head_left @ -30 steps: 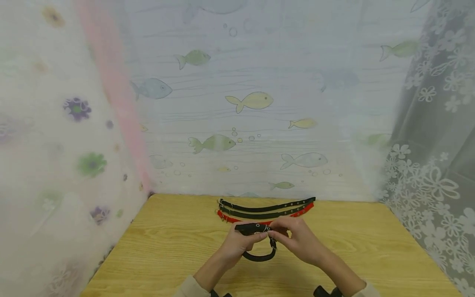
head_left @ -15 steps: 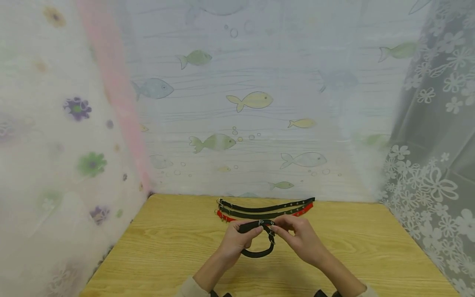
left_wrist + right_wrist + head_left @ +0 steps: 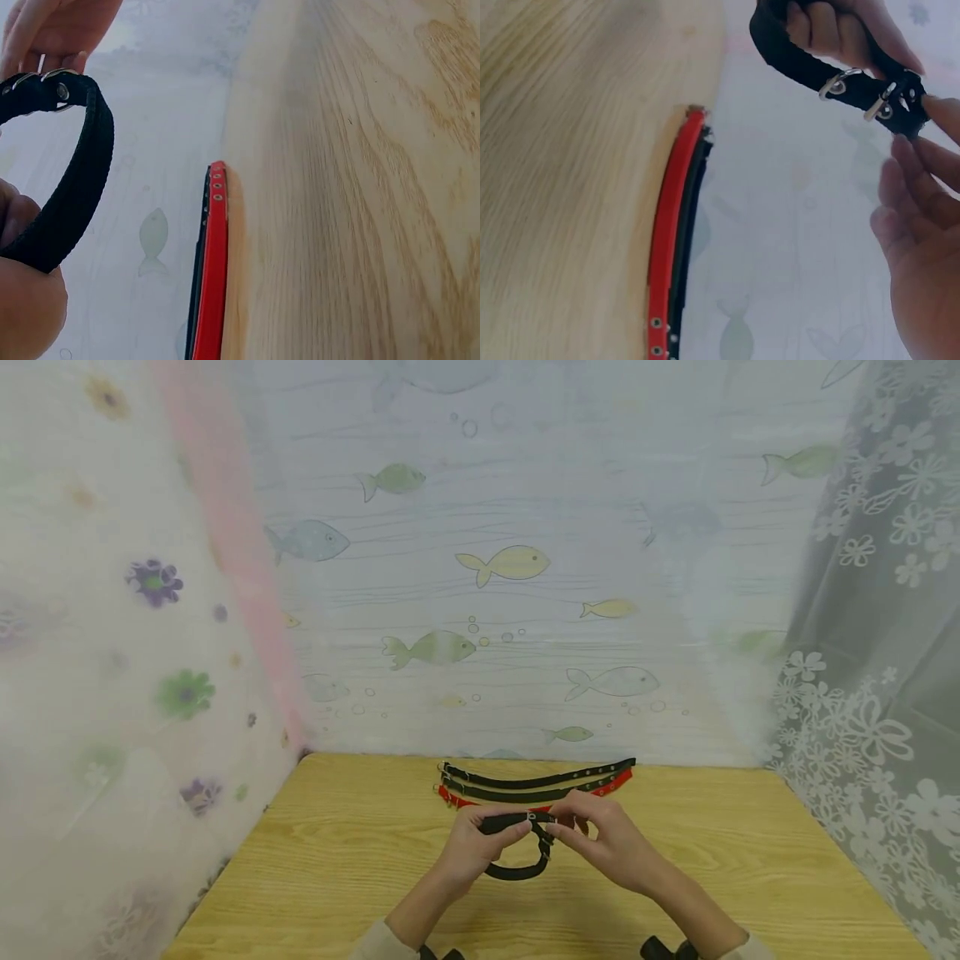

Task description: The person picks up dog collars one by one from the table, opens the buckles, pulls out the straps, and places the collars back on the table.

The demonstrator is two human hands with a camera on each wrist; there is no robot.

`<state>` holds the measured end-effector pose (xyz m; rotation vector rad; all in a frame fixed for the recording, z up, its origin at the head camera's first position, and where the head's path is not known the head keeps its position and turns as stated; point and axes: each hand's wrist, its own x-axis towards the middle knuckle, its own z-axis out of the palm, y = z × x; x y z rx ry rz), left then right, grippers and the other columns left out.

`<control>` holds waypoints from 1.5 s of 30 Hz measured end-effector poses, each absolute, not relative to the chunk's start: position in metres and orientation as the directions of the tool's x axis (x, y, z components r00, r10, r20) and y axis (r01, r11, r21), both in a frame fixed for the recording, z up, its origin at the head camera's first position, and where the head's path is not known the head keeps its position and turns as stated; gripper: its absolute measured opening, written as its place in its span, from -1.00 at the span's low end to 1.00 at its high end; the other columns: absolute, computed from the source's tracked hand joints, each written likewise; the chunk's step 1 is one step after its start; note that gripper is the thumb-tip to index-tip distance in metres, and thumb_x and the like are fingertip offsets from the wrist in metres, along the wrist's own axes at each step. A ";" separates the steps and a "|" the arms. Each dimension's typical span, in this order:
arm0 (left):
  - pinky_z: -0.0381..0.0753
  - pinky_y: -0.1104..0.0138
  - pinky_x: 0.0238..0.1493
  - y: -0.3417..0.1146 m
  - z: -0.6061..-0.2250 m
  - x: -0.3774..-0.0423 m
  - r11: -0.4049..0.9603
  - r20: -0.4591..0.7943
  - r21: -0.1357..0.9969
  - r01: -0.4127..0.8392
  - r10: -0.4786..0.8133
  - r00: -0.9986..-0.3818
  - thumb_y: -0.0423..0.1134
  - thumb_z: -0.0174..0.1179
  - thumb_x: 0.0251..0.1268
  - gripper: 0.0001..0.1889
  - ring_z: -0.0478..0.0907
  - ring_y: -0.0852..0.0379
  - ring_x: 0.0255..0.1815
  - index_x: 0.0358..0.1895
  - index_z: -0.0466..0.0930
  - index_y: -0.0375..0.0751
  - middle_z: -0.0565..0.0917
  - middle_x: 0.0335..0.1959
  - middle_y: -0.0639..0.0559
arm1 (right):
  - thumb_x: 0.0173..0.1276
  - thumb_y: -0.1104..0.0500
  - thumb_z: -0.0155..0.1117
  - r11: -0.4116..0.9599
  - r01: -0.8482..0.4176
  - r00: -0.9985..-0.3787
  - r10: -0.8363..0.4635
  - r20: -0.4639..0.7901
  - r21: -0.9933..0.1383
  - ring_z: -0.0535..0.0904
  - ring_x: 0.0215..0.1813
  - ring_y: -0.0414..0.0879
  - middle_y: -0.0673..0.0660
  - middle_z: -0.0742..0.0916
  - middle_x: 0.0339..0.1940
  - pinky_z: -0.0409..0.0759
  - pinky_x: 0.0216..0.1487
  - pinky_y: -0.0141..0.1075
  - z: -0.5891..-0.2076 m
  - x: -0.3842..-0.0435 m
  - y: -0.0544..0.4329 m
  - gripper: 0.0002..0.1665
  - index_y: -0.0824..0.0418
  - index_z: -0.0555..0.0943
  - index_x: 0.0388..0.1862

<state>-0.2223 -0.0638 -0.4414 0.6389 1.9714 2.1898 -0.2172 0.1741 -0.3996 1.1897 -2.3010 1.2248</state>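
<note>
A black collar [image 3: 516, 872], bent into a loop, is held above the table between both hands. My left hand [image 3: 467, 852] grips one side of the band, thumb on top. At the buckled part, my right hand [image 3: 611, 843] pinches the strap between thumb and fingers. The right wrist view shows a metal buckle [image 3: 881, 105] close to the right fingertips, with a metal ring [image 3: 840, 81] beside it on the band. Eyelets show on the strap, and in the left wrist view the wide band [image 3: 90, 169] curves up from the left fingers.
Behind the hands, a red collar [image 3: 624, 779] and two dark collars [image 3: 517, 782] lie side by side near the table's back edge. The wooden table [image 3: 337, 852] meets a fish-print sheet [image 3: 525, 693] at the back. Printed and lace curtains flank both sides.
The left thumb has drawn back slightly from the buckled part. The collar has turned a little and its hanging loop has shifted slightly left and up. Both hands keep hold of it.
</note>
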 end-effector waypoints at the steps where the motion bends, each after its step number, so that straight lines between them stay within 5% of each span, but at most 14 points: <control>1: 0.32 0.42 -0.53 -0.064 -0.441 -0.223 -0.133 0.238 0.970 0.202 0.380 -0.894 -0.24 0.33 0.43 -0.64 0.25 0.29 -0.64 0.16 0.69 -0.39 0.74 -0.30 0.10 | 0.48 0.21 0.34 0.298 -0.791 -0.601 -0.544 0.586 -0.534 0.46 -0.38 -0.31 -0.18 0.63 -0.36 0.50 -0.38 -0.37 -0.399 -0.218 0.173 -0.87 -0.04 0.70 -0.10; 5: 0.33 0.40 -0.50 -0.064 -0.439 -0.223 -0.131 0.279 0.960 0.247 0.419 -0.864 -0.25 0.31 0.45 -0.63 0.27 0.28 -0.60 0.18 0.66 -0.42 0.79 -0.10 0.06 | 0.45 0.24 0.37 0.264 -0.838 -0.537 -0.556 0.634 -0.478 0.44 -0.38 -0.33 -0.22 0.58 -0.38 0.50 -0.39 -0.36 -0.396 -0.222 0.171 -0.82 -0.05 0.70 -0.11; 11: 0.29 0.44 -0.56 -0.065 -0.437 -0.221 -0.173 0.219 0.971 0.164 0.370 -0.903 -0.24 0.32 0.44 -0.62 0.22 0.29 -0.69 0.18 0.66 -0.45 0.52 -0.58 0.19 | 0.41 0.31 0.38 0.288 -0.816 -0.577 -0.461 0.674 -0.502 0.40 -0.41 -0.31 -0.20 0.65 -0.35 0.43 -0.42 -0.33 -0.398 -0.223 0.176 -0.81 0.01 0.74 -0.14; 15: 0.27 0.44 -0.57 -0.068 -0.436 -0.221 -0.168 0.205 0.974 0.154 0.349 -0.915 -0.24 0.33 0.43 -0.64 0.19 0.30 -0.71 0.15 0.68 -0.43 0.37 -0.67 0.21 | 0.41 0.34 0.37 0.291 -0.803 -0.595 -0.436 0.675 -0.519 0.37 -0.42 -0.29 -0.18 0.66 -0.35 0.41 -0.44 -0.27 -0.399 -0.223 0.179 -0.80 0.04 0.75 -0.15; 22: 0.29 0.44 -0.59 -0.069 -0.438 -0.224 -0.107 0.269 0.963 0.247 0.391 -0.880 -0.25 0.31 0.44 -0.68 0.13 0.30 -0.74 0.15 0.71 -0.33 0.69 -0.41 0.15 | 0.42 0.22 0.40 0.304 -0.810 -0.582 -0.520 0.625 -0.501 0.40 -0.39 -0.32 -0.23 0.57 -0.40 0.43 -0.37 -0.39 -0.395 -0.227 0.176 -0.87 0.00 0.74 -0.12; 25: 0.29 0.43 -0.59 -0.069 -0.437 -0.224 -0.107 0.248 0.969 0.224 0.389 -0.887 -0.24 0.31 0.44 -0.68 0.15 0.29 -0.73 0.16 0.71 -0.31 0.67 -0.43 0.16 | 0.43 0.21 0.39 0.329 -0.785 -0.616 -0.503 0.606 -0.525 0.39 -0.41 -0.30 -0.24 0.58 -0.42 0.42 -0.39 -0.37 -0.393 -0.227 0.176 -0.88 -0.04 0.73 -0.16; 30: 0.28 0.43 -0.56 -0.068 -0.434 -0.222 -0.154 0.193 0.977 0.149 0.328 -0.925 -0.24 0.34 0.43 -0.67 0.21 0.28 -0.70 0.14 0.71 -0.34 0.41 -0.63 0.18 | 0.51 0.17 0.31 0.351 -0.633 -0.771 -0.357 0.527 -0.690 0.51 -0.38 -0.22 -0.14 0.71 -0.34 0.50 -0.37 -0.32 -0.393 -0.223 0.177 -0.90 0.07 0.74 -0.10; 34: 0.31 0.42 -0.54 -0.068 -0.435 -0.222 -0.181 0.202 0.972 0.153 0.292 -0.935 -0.26 0.34 0.42 -0.65 0.21 0.28 -0.67 0.15 0.69 -0.40 0.47 -0.57 0.17 | 0.55 0.15 0.27 0.248 -0.500 -0.860 -0.258 0.441 -0.830 0.62 -0.32 -0.07 0.06 0.74 -0.36 0.59 -0.25 -0.28 -0.395 -0.221 0.177 -0.81 0.25 0.71 -0.07; 39: 0.32 0.41 -0.51 -0.069 -0.437 -0.222 -0.159 0.226 0.969 0.188 0.273 -0.935 -0.25 0.32 0.44 -0.66 0.23 0.27 -0.65 0.13 0.69 -0.41 0.47 -0.57 0.15 | 0.57 0.16 0.24 0.116 -0.415 -0.894 -0.237 0.381 -0.902 0.58 -0.33 0.02 0.17 0.67 -0.42 0.59 -0.19 -0.26 -0.398 -0.222 0.177 -0.70 0.45 0.63 -0.04; 45: 0.59 0.38 -0.32 -0.070 -0.436 -0.223 -0.023 0.310 0.948 0.317 0.284 -0.907 -0.24 0.30 0.45 -0.76 0.57 0.25 -0.42 0.05 0.75 -0.27 0.71 -0.29 -0.02 | 0.60 0.15 0.19 0.092 -0.403 -0.896 -0.243 0.372 -0.911 0.58 -0.34 -0.03 0.12 0.69 -0.41 0.59 -0.20 -0.27 -0.395 -0.221 0.176 -0.72 0.40 0.64 -0.06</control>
